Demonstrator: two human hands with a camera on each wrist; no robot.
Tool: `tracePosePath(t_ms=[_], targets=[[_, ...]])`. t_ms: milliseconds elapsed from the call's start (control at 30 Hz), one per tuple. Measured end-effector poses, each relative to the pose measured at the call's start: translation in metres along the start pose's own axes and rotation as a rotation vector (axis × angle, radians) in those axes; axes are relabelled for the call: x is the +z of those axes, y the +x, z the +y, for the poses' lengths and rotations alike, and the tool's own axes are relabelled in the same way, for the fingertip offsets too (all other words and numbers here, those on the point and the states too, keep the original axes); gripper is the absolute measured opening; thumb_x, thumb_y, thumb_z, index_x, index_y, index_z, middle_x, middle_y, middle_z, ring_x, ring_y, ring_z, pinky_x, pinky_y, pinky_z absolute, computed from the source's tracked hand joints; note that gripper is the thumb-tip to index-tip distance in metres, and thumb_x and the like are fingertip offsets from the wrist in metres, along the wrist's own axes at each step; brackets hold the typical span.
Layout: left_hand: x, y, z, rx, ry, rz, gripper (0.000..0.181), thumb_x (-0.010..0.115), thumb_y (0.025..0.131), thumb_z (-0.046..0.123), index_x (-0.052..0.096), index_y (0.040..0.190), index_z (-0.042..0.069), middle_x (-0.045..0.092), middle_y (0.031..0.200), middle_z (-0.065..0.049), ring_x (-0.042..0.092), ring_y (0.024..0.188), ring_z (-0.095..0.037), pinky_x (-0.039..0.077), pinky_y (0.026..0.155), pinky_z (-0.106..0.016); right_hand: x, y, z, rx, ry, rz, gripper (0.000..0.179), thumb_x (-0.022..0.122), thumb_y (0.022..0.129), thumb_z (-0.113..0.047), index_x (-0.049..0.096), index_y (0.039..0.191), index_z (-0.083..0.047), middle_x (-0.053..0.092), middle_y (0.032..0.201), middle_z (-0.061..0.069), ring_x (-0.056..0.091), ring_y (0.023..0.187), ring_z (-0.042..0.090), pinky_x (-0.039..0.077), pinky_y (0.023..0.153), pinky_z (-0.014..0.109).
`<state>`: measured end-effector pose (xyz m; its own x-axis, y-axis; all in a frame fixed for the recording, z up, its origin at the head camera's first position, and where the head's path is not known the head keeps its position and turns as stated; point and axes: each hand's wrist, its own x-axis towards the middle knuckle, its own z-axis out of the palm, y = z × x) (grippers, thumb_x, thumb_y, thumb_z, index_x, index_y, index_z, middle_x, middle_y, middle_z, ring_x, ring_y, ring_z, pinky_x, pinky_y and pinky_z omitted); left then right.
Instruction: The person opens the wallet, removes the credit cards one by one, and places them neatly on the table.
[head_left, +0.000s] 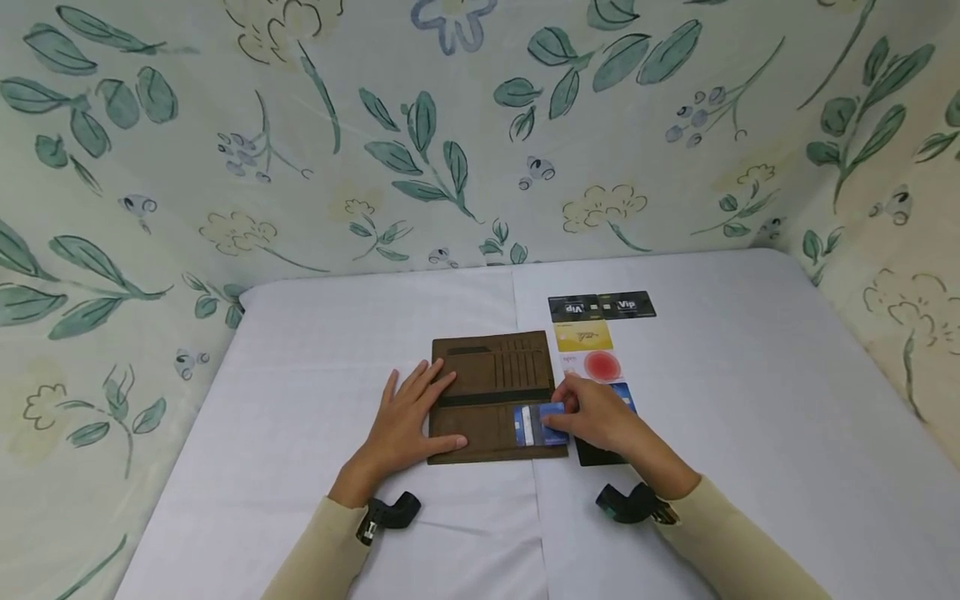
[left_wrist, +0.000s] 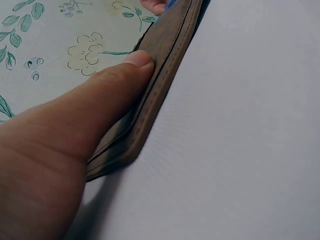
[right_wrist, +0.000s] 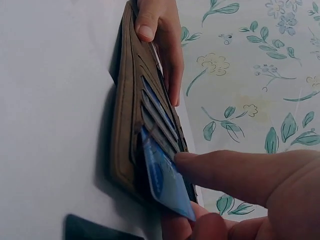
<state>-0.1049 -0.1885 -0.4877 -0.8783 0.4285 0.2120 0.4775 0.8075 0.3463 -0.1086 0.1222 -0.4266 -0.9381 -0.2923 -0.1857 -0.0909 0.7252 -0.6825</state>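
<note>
A brown wallet [head_left: 480,433] lies unfolded on the white table, with card slots on both halves. My left hand [head_left: 408,421] rests on its left side, fingers spread and thumb [left_wrist: 117,82] along the lower half. At the lower right corner, my right hand [head_left: 596,412] pinches a blue card [right_wrist: 167,180] between index finger and the fingers beneath. This card is partly inside a slot, its outer end sticking out past the wallet's right edge. Other card edges [right_wrist: 157,102], blue and grey, show in the neighbouring slots.
Right of the wallet, a column of cards runs toward me: two black Vip cards [head_left: 628,305], a yellow card [head_left: 583,336], a pale card with a red circle [head_left: 602,367], another blue card [head_left: 624,393] and a black card [head_left: 596,455]. My right hand partly covers the nearer ones. Floral cloth [head_left: 465,233] hangs behind.
</note>
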Motion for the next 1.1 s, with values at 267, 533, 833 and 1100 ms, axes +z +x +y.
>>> tracePosePath(t_ms=[267, 533, 833, 1100], targets=[[0.0011, -0.0006, -0.0005, -0.015, 0.001, -0.018, 0.096, 0.062, 0.074, 0.073, 0.035, 0.151, 0.022, 0.023, 0.159, -0.002, 0.015, 0.147, -0.025, 0.001, 0.114, -0.059, -0.0021, 0.0008, 0.0013, 0.011, 0.014, -0.03, 0.024, 0.077, 0.082, -0.017, 0.057, 0.093, -0.008, 0.05, 0.074, 0.003, 0.049, 0.069, 0.017, 0.04, 0.059, 0.029], [-0.0006, 0.0009, -0.0001, -0.01, 0.0, -0.017, 0.096, 0.063, 0.074, 0.073, 0.035, 0.151, 0.022, 0.023, 0.159, -0.002, 0.015, 0.147, -0.025, 0.001, 0.114, -0.058, -0.0033, 0.0015, 0.0016, 0.037, 0.004, -0.032, 0.031, 0.078, 0.08, -0.024, 0.06, 0.098, -0.005, 0.052, 0.074, 0.003, 0.05, 0.07, 0.018, 0.041, 0.058, 0.028], [-0.0018, -0.0005, 0.0005, -0.018, -0.001, -0.02, 0.096, 0.063, 0.074, 0.073, 0.035, 0.151, 0.022, 0.024, 0.159, -0.002, 0.016, 0.147, -0.025, 0.001, 0.114, -0.058, -0.004, 0.0019, 0.002, 0.034, 0.002, -0.048, 0.034, 0.08, 0.079, -0.022, 0.06, 0.101, -0.004, 0.053, 0.075, 0.003, 0.051, 0.068, 0.017, 0.043, 0.059, 0.029], [-0.0006, -0.0007, 0.0007, -0.014, -0.002, -0.011, 0.096, 0.063, 0.074, 0.073, 0.036, 0.151, 0.022, 0.024, 0.159, -0.002, 0.016, 0.147, -0.025, 0.001, 0.114, -0.058, -0.0063, 0.001, 0.0018, 0.085, 0.027, -0.099, 0.035, 0.079, 0.081, -0.021, 0.056, 0.102, -0.004, 0.056, 0.068, 0.005, 0.056, 0.052, 0.017, 0.044, 0.054, 0.029]])
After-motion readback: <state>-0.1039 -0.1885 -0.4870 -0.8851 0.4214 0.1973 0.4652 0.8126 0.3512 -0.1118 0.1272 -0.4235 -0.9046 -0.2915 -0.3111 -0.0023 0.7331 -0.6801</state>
